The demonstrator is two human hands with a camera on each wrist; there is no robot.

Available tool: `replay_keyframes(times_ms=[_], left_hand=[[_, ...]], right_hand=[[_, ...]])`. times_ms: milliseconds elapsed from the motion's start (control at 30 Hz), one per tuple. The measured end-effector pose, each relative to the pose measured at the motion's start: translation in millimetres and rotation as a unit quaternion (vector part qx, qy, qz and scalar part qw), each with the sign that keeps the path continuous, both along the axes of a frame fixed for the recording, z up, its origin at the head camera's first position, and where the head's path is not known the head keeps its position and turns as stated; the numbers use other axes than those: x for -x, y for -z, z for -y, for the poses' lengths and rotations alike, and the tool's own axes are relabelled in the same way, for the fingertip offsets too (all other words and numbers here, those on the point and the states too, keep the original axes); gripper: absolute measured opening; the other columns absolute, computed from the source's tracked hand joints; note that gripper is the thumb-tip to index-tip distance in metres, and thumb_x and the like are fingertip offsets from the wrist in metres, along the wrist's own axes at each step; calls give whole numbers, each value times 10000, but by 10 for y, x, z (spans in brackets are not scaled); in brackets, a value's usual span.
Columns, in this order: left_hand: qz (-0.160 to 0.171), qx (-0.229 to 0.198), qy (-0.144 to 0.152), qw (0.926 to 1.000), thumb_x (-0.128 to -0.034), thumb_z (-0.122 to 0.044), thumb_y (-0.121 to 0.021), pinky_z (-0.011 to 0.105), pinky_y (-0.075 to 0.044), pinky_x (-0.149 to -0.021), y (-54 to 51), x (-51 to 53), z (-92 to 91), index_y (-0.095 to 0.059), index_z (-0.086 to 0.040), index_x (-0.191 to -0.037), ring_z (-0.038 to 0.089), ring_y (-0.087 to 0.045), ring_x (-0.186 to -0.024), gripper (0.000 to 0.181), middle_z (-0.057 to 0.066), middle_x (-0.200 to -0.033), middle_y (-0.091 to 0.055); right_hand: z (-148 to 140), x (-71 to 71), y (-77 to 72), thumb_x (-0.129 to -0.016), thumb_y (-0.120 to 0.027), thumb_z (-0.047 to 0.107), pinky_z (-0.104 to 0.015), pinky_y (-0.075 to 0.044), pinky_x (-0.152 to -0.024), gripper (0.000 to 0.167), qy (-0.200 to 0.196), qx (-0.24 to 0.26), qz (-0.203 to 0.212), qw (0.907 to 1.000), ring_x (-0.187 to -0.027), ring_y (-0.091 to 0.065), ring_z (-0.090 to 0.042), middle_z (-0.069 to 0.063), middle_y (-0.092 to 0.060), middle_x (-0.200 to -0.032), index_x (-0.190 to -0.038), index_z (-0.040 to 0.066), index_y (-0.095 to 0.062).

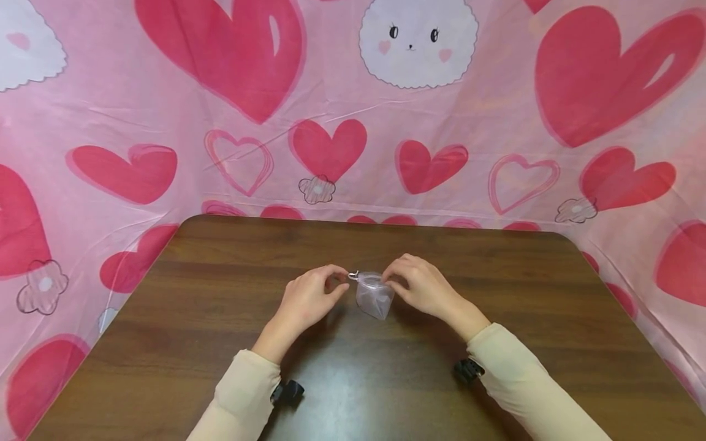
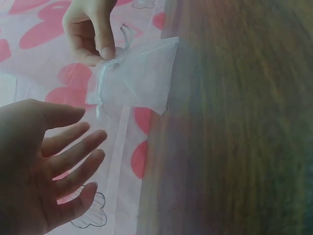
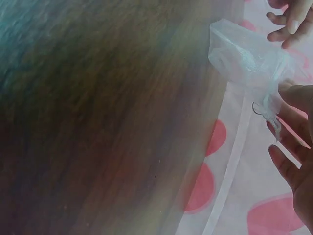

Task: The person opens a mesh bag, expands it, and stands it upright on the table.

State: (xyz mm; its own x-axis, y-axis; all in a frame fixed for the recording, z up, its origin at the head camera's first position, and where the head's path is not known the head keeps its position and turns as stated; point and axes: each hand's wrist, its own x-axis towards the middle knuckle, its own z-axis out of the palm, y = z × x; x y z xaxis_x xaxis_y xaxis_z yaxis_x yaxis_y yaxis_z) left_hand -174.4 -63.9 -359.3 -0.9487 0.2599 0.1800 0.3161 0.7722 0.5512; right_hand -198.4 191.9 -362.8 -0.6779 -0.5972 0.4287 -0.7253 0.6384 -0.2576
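A small sheer white organza drawstring bag (image 1: 375, 301) hangs between the hands above the table. My right hand (image 1: 423, 285) pinches it near its gathered mouth, with the thumb (image 3: 296, 95) against the fabric in the right wrist view. On the other side, my left hand (image 1: 310, 297) is beside a ribbon loop (image 1: 353, 275) of the drawstring. Its fingers (image 2: 80, 147) are spread and loosely bent, apart from the bag in the left wrist view. A small dark ring-shaped bit (image 3: 256, 108) shows by the ribbon end. Whether the bag contains anything, I cannot tell.
A dark brown wooden table (image 1: 220, 343) with rounded far corners lies under both hands. Behind and beside it hangs a pink cloth (image 1: 375, 110) printed with hearts. Black wrist cameras (image 1: 288, 392) sit at both beige sleeves (image 1: 242, 392).
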Motion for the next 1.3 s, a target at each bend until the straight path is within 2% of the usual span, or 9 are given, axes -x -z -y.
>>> replay_keyframes(times_ms=[233, 500, 600, 767, 1033, 1167, 1300], left_hand=[[142, -101, -44, 9998, -907, -304, -728, 396, -473, -724, 27, 19, -12, -699, -233, -1139, 103, -607, -836, 245, -91, -951, -681], [231, -37, 28, 9997, -908, -322, -726, 385, -455, -686, 71, 78, -40, -672, -216, -1196, 94, -593, -799, 311, -95, -953, -683], [240, -72, 16, 9997, -909, -321, -725, 395, -464, -708, 65, 96, -55, -670, -210, -1202, 101, -602, -814, 319, -86, -990, -695], [183, -42, 10, 9998, -930, -348, -693, 416, -482, -753, 32, 141, -81, -677, -215, -1202, 106, -633, -866, 303, -87, -1057, -706], [52, 29, 311, 9995, -945, -367, -670, 411, -479, -724, -64, 261, -159, -708, -224, -1172, 133, -632, -875, 271, -74, -956, -689], [89, 201, 472, 9986, -944, -409, -658, 398, -463, -711, -106, 341, -218, -717, -268, -1133, 116, -616, -839, 243, -103, -893, -662], [136, 474, 609, 9969, -928, -430, -668, 383, -455, -693, -149, 419, -277, -744, -305, -1058, 110, -626, -804, 196, -134, -844, -671]], right_hand=[[-2, 5, 28, -834, -808, 124, -341, -528, -791, 167, 13, 150, 225, 9996, -907, -618, -120, 37, -683, -940, -980, 138, -729], [-19, -12, -1, -858, -793, 210, -376, -517, -843, 264, 254, 247, 735, 9967, -957, -635, -133, 26, -693, -1010, -1099, 137, -711], [-30, -23, -21, -894, -755, 213, -388, -514, -850, 262, 353, 372, 934, 9943, -959, -638, -139, 26, -686, -1024, -1135, 137, -689], [-49, -6, -50, -935, -705, 208, -393, -512, -827, 234, 542, 395, 1102, 9916, -931, -637, -148, 36, -679, -1013, -1157, 139, -677], [-63, 82, -105, -941, -698, 211, -389, -524, -784, 197, 572, 291, 1589, 9852, -825, -636, -102, 53, -696, -961, -1126, 145, -704], [-49, 113, -144, -944, -693, 216, -366, -523, -734, 183, 500, 324, 1884, 9803, -705, -637, -82, 58, -705, -924, -1111, 141, -709], [-12, 137, -177, -927, -716, 251, -320, -492, -658, 174, 591, 193, 1906, 9797, -625, -587, -55, 93, -703, -856, -1071, 157, -738]])
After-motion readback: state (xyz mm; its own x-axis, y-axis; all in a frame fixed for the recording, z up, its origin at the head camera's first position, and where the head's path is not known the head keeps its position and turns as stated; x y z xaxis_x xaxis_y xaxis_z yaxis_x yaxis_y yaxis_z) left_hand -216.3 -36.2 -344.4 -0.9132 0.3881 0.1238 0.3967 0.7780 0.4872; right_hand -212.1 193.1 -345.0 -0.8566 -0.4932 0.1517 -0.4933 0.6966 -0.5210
